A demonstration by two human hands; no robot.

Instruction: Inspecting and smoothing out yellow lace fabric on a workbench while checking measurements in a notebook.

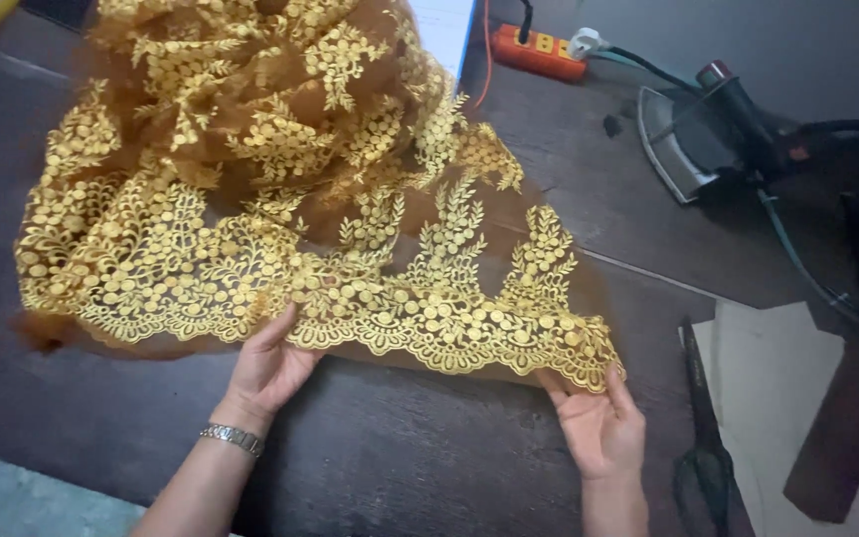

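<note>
A big piece of brown net fabric, thick with gold floral embroidery, lies heaped on the dark tabletop, its scalloped border running along the near side. The left hand, a metal watch on its wrist, has its grip closed on that border near the middle, fingers tucked under the edge. The right hand pinches the border's right corner, thumb and fingers clamped on the cloth. Black scissors lie just right of that hand, beside a pale sheet. Farther back sit an iron and an orange power strip.
</note>
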